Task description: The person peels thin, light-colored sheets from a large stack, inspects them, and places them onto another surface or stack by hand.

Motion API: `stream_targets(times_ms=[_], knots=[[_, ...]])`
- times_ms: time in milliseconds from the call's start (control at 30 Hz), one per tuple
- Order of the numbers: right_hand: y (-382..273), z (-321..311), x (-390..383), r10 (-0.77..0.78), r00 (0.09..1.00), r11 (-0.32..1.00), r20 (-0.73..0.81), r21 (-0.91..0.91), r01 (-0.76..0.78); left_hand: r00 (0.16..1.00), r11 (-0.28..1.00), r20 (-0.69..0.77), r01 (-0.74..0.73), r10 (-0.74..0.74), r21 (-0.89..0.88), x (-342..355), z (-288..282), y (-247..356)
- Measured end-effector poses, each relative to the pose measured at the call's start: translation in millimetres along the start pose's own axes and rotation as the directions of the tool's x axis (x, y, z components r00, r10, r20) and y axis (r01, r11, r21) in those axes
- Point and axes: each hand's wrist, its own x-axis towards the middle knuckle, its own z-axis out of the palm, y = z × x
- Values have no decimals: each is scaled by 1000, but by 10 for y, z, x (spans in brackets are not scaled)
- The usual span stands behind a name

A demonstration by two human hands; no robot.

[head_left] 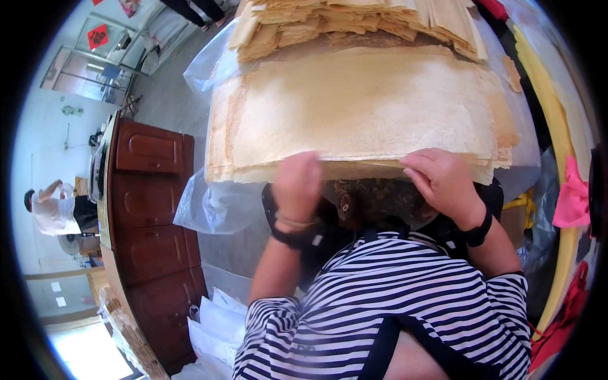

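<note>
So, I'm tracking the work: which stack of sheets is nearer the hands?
The broad, flat stack: the left hand and right hand are at its near edge; the ragged stack lies beyond.

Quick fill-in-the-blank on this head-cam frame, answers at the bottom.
1. Of the left hand and right hand, both at the near edge of the tan sheets, the ____ looks blurrier.
2. The person's shirt has dark and white ____.
3. A dark band circles the person's right ____.

Missing words: left; stripes; wrist.
</note>
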Motion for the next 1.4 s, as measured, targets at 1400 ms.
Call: stream_targets(times_ms=[1400], knots=[[-1304,2484,2051,-282,959,959,-37,16,283,507,110,403,715,-762,-691,-295,-671,-1534]])
